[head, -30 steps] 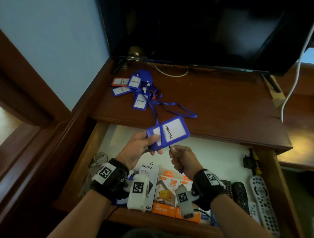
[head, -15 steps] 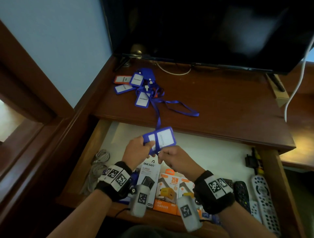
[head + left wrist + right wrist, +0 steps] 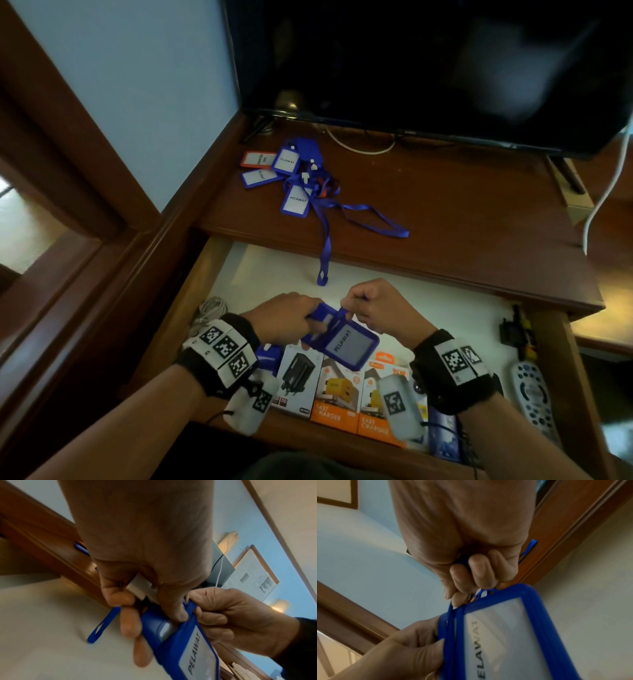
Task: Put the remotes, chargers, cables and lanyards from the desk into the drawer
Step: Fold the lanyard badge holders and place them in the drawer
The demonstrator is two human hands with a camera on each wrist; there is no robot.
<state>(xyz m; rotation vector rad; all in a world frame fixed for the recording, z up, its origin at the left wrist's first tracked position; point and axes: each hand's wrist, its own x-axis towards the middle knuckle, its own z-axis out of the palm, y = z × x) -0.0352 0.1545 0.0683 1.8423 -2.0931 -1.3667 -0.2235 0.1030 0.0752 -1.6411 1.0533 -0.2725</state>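
Both hands meet low in the middle of the head view, above the open drawer [image 3: 239,274]. The left hand [image 3: 284,317] curls its fingers around the left end of a blue badge holder [image 3: 346,346] with the word PELAWAT on its white card. In the left wrist view a small white clip [image 3: 139,586] sits between the thumb and fingers of that hand. The right hand [image 3: 376,306] is closed tight on the blue strap [image 3: 342,312] at the top of the same badge holder. So both hands are clamped on this one lanyard, and they are touching each other. A loose end of another blue strap [image 3: 323,255] hangs from the desk [image 3: 462,219] over its front edge into the drawer, just above the hands. In the upper middle of the head view, more lanyards [image 3: 291,171] lie in a pile on the desk, below the dark TV [image 3: 428,68]. Most are blue and one has an orange edge. In the drawer, under the hands, charger boxes [image 3: 337,394] lie side by side near the front. A gray cable [image 3: 212,308] is coiled at the left side of the drawer. A gray remote [image 3: 534,394] lies at the lower right, and a small black thing, too dark to tell, sits above it. A white cord [image 3: 606,192] hangs down at the right edge of the frame
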